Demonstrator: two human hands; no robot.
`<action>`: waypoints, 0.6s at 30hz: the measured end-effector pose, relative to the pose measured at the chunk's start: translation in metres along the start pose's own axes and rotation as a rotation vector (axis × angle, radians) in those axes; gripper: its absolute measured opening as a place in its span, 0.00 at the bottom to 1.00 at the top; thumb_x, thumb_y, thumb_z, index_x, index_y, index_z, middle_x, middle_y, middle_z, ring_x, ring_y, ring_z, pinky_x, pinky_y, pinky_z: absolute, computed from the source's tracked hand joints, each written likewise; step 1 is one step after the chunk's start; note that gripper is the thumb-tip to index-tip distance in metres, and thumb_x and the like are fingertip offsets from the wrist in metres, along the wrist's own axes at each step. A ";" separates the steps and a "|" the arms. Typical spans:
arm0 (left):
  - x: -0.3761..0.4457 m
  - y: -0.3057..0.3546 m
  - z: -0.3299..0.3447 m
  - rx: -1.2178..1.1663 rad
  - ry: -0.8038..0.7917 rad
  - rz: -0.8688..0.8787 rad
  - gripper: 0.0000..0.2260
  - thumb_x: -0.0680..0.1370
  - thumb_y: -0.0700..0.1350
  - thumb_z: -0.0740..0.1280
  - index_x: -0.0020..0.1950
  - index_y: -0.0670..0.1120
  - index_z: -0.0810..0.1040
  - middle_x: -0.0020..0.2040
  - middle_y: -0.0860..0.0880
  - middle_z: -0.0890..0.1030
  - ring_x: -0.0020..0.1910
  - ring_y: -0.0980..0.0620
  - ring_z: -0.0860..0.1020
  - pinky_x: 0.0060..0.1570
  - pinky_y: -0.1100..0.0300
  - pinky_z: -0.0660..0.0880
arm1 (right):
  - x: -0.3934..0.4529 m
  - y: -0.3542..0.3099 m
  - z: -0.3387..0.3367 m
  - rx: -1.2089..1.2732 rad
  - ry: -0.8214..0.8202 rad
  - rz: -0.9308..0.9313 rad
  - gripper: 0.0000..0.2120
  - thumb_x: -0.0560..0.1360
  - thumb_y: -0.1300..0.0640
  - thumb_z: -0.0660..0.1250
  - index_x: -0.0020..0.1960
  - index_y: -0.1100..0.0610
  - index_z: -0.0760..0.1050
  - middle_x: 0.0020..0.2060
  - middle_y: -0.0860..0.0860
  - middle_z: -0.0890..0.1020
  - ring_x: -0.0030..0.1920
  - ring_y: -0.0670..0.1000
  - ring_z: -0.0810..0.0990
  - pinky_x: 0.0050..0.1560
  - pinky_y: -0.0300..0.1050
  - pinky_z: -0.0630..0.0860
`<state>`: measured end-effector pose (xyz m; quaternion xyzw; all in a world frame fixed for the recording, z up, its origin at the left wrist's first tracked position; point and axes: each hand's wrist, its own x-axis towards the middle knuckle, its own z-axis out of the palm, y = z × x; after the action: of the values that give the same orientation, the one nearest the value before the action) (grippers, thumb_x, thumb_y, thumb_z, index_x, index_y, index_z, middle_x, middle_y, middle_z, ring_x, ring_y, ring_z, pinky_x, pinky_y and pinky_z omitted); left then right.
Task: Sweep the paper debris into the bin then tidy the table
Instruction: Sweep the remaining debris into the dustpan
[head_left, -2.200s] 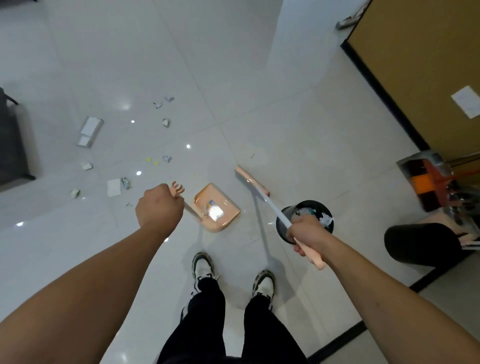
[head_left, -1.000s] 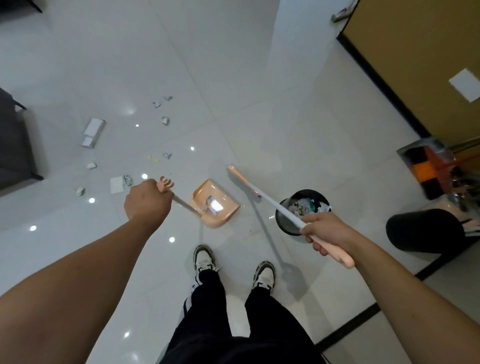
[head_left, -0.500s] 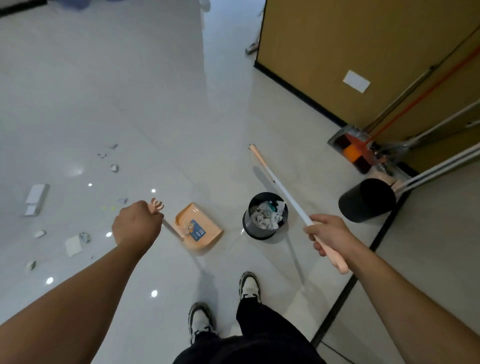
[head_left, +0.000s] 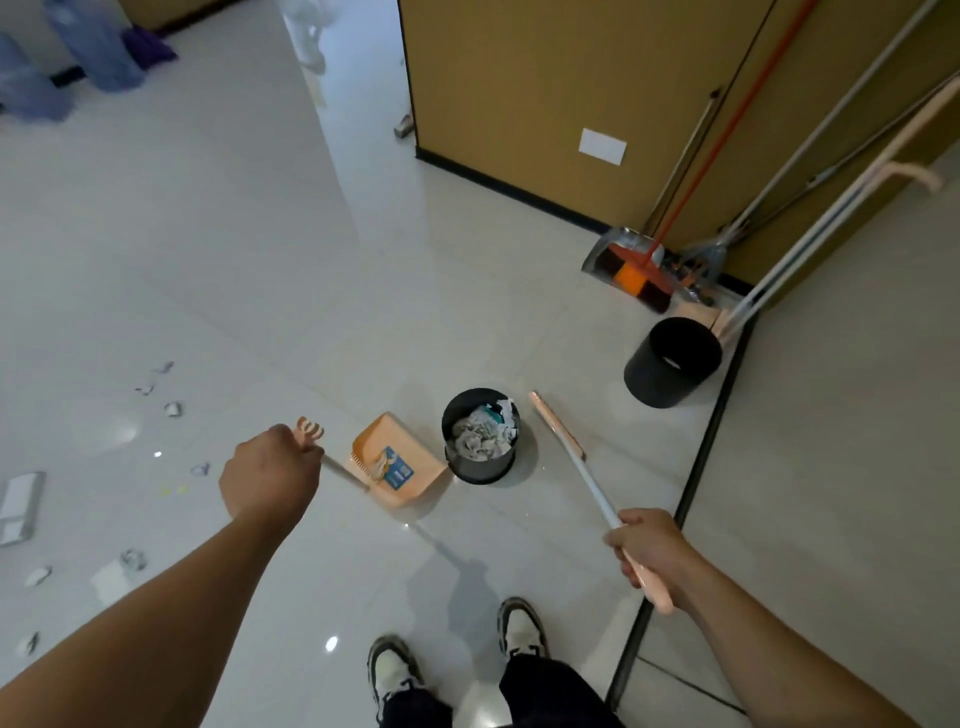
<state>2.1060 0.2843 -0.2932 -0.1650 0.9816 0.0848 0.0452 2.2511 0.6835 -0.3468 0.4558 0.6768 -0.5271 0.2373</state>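
Observation:
My left hand (head_left: 270, 470) grips the long handle of a peach dustpan (head_left: 397, 467), which rests on the floor just left of a black bin (head_left: 480, 436) full of crumpled paper. A few paper bits lie in the pan. My right hand (head_left: 647, 545) holds the peach-and-white broom (head_left: 566, 444); its head touches the floor right of the bin. Several paper scraps (head_left: 171, 408) remain scattered on the white tiles at the left.
A second black bin (head_left: 670, 364) stands at the right by a brown wall, with an orange broom (head_left: 641, 275) and other long-handled tools leaning there. A dark floor strip (head_left: 691, 483) runs down the right. My shoes (head_left: 395, 670) are at the bottom.
The view swung right and up, revealing the wall and leaning tools. The broom moved from left of the bin to its right side. The dustpan now sits beside the bin.

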 end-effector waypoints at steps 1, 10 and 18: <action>-0.006 0.005 0.003 0.007 0.011 -0.001 0.13 0.75 0.52 0.65 0.34 0.46 0.72 0.30 0.47 0.74 0.29 0.45 0.72 0.32 0.58 0.68 | 0.003 0.007 -0.004 -0.001 -0.019 0.017 0.10 0.73 0.70 0.68 0.42 0.56 0.74 0.28 0.57 0.74 0.21 0.52 0.70 0.23 0.39 0.68; -0.042 0.014 0.004 -0.007 0.055 -0.001 0.12 0.73 0.51 0.67 0.34 0.46 0.72 0.29 0.47 0.75 0.29 0.46 0.72 0.31 0.58 0.67 | 0.004 0.052 -0.032 -0.026 -0.082 0.034 0.15 0.72 0.69 0.70 0.51 0.52 0.75 0.27 0.57 0.77 0.23 0.51 0.73 0.25 0.40 0.71; -0.068 -0.007 0.001 -0.029 0.063 0.036 0.12 0.73 0.53 0.66 0.34 0.47 0.72 0.29 0.47 0.75 0.30 0.45 0.72 0.31 0.58 0.67 | -0.034 0.065 -0.033 -0.080 -0.063 -0.094 0.29 0.71 0.66 0.71 0.70 0.51 0.74 0.33 0.57 0.79 0.22 0.50 0.74 0.24 0.40 0.71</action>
<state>2.1729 0.2994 -0.2872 -0.1505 0.9840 0.0948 0.0104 2.3294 0.7037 -0.3407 0.3967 0.7102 -0.5245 0.2514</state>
